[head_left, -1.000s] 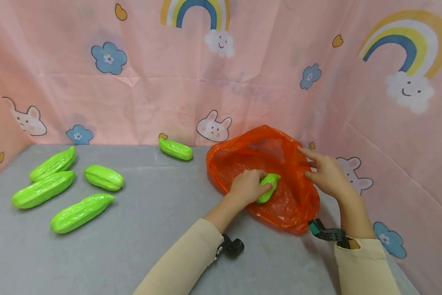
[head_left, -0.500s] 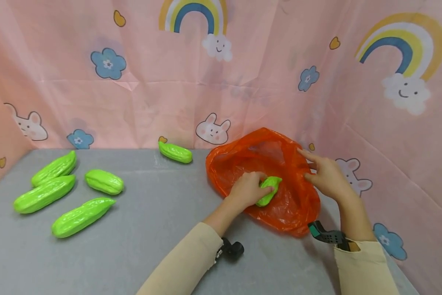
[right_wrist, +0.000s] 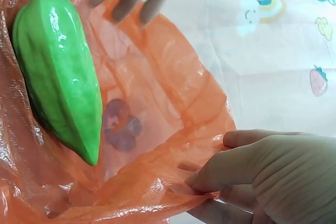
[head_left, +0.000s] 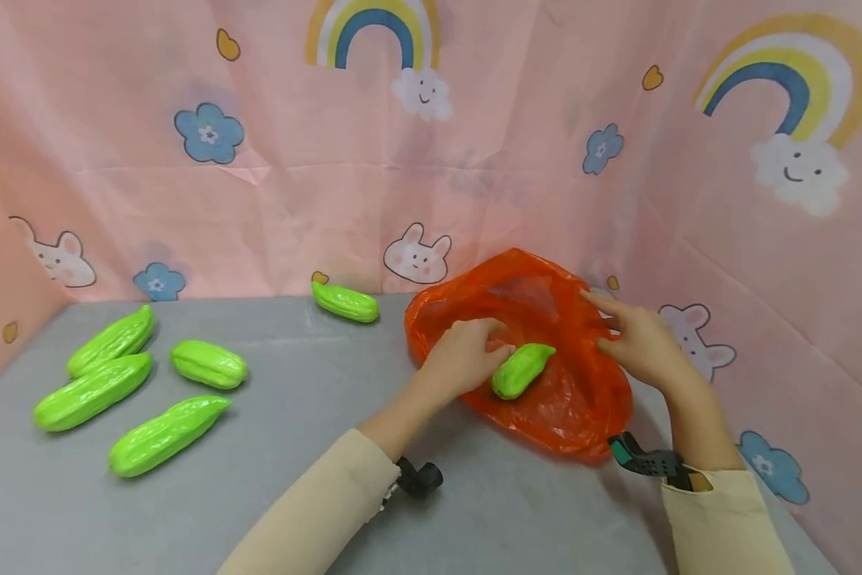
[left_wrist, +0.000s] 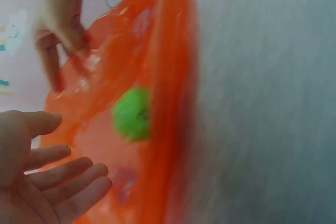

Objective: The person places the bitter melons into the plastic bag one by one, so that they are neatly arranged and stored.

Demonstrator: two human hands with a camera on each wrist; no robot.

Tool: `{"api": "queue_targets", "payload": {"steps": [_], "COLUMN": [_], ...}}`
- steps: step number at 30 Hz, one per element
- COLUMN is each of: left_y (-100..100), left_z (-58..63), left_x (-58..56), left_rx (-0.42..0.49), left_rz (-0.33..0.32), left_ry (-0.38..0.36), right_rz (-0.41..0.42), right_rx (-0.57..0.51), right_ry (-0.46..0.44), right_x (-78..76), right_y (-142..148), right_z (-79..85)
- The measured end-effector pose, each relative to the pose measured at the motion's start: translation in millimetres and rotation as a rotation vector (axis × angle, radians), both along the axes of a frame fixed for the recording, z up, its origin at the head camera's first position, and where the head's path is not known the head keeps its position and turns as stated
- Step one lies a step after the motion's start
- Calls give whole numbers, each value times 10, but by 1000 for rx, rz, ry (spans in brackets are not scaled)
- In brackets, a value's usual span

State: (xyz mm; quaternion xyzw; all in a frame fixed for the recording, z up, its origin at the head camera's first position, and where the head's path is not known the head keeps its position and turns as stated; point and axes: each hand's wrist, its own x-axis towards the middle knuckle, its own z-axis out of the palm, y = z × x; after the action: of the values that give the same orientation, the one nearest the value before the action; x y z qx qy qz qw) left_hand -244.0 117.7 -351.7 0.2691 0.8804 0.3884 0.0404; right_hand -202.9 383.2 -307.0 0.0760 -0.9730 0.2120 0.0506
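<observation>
An orange-red plastic bag (head_left: 567, 415) lies spread wide on the grey table, its mouth facing up. Inside it rests a bright green, ridged bitter melon (head_left: 522, 370), also seen in the right wrist view as a pointed bitter melon (right_wrist: 63, 72). Over the bag's near left side is my left hand (head_left: 459, 358), fingers loosely extended and apart from the melon; the left wrist view shows this hand (left_wrist: 47, 171) holding nothing. My right hand (head_left: 642, 343) pinches the bag's right rim between thumb and fingers, plainest in the right wrist view, where the hand (right_wrist: 262, 171) grips the film.
On the left of the table (head_left: 294, 479) lie several more bitter melons, among them a short one (head_left: 209, 364) and a long one (head_left: 168, 435). Another bitter melon (head_left: 346, 303) lies near the back edge. A pink printed cloth (head_left: 474, 176) walls the back and sides.
My left hand has let go of the bitter melon in the bag and drawn back slightly to the left. The right hand has kept its place on the bag's rim.
</observation>
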Motion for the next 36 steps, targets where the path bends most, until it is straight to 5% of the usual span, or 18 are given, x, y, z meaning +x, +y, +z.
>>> {"api": "queue_targets", "payload": {"steps": [8, 12, 18, 29, 36], "left_y": [-475, -822, -1243, -1301, -1309], "left_z": [216, 237, 137, -146, -323], "left_x": [-220, -362, -548, -769, -821], "left_rx": [155, 263, 268, 234, 353], "left_rz": [98, 230, 450, 670, 676], "left_ry": [132, 139, 163, 187, 130], "right_rz": [1, 2, 9, 10, 8], "right_rx": [-27, -47, -47, -24, -16], "right_ry": [1, -8, -1, 31, 27], "right_x": [-2, 13, 56, 74, 35], "right_y": [-18, -29, -31, 54, 33], "right_z": [22, 29, 42, 51, 20]}}
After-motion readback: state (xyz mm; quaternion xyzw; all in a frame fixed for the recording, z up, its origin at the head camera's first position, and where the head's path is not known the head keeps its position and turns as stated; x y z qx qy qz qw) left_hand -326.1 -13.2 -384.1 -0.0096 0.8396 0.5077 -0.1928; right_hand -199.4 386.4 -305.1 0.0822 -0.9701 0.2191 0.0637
